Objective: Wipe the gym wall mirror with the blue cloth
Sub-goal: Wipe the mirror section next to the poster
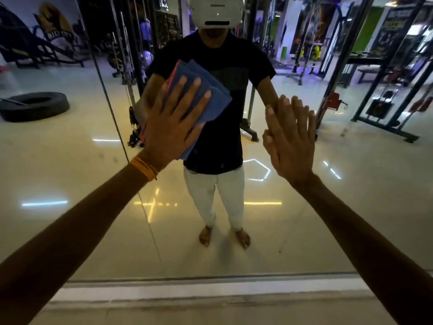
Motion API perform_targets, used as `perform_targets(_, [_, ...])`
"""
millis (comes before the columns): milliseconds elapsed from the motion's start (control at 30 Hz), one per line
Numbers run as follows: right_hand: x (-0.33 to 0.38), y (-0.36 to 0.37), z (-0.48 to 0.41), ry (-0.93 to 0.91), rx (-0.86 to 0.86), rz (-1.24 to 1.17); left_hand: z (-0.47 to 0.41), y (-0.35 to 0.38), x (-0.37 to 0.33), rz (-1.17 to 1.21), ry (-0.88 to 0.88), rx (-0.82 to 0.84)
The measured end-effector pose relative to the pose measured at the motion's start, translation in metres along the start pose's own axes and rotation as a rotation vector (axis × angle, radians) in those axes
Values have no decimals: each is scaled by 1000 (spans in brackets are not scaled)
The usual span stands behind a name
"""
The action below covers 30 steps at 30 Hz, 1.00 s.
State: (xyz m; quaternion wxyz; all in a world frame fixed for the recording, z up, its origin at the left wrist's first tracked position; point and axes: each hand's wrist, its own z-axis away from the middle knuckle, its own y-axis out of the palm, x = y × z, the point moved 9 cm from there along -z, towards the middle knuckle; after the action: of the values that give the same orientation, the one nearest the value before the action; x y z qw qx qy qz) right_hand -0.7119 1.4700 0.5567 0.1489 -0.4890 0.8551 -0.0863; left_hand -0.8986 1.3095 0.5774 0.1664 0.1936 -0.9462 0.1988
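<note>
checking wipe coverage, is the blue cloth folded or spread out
Folded: the blue cloth shows stacked layer edges under the left hand, pressed on the mirror.

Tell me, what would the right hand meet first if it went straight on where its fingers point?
The mirror. The right hand seems to touch its own reflection at the fingertips, so hardly any gap is left, though depth is unclear.
</note>
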Motion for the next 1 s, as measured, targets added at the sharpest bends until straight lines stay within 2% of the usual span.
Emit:
perform_targets(67, [11, 4, 1, -44, -4, 1, 34, 17, -30, -25, 115, 45])
perform_targets(167, [24, 10, 7, -49, -13, -4, 118, 51, -94, -14, 296, 206])
perform_targets(233, [24, 12, 10, -56, -3, -7, 125, 53, -98, -50, 351, 222])
perform_targets(300, [19, 12, 9, -75, 4, -2, 85, 37, -75, -94, 327, 139])
perform_targets(433, [14, 11, 10, -60, -4, -3, 21, 13, -21, 32, -43, -37])
perform_targets(467, [16, 12, 12, -60, -1, -3, 30, 18, -29, 22, -49, -31])
perform_targets(533, [18, 16, 14, -71, 3, 3, 81, 41, -75, -25, 120, 37])
perform_targets(600, [17, 19, 16, -61, -4, -1, 138, 60, -116, -14, 305, 177])
perform_targets(667, [14, 21, 16, -62, -26, -7, 153, 64, -126, 34, 387, 252])
perform_targets(733, [11, 24, 17, -91, -13, 11, 129, 52, -105, 95, 329, 241])
perform_targets(833, [11, 29, 18, -98, 4, 30, 65, 23, -45, 27, 124, -21])
perform_targets(867, [12, 30, 18, -81, -5, 28, 52, 23, -33, 41, 93, -41])
perform_targets(900, [13, 32, 18, -70, -17, 31, 45, 25, -35, 72, 130, -12])
perform_targets(967, [14, 35, 18, -55, -29, 34, 68, 40, -69, 318, 285, 107])
perform_targets(1000, [13, 37, 19, -52, -30, 31, 92, 51, -86, 206, 342, 179])
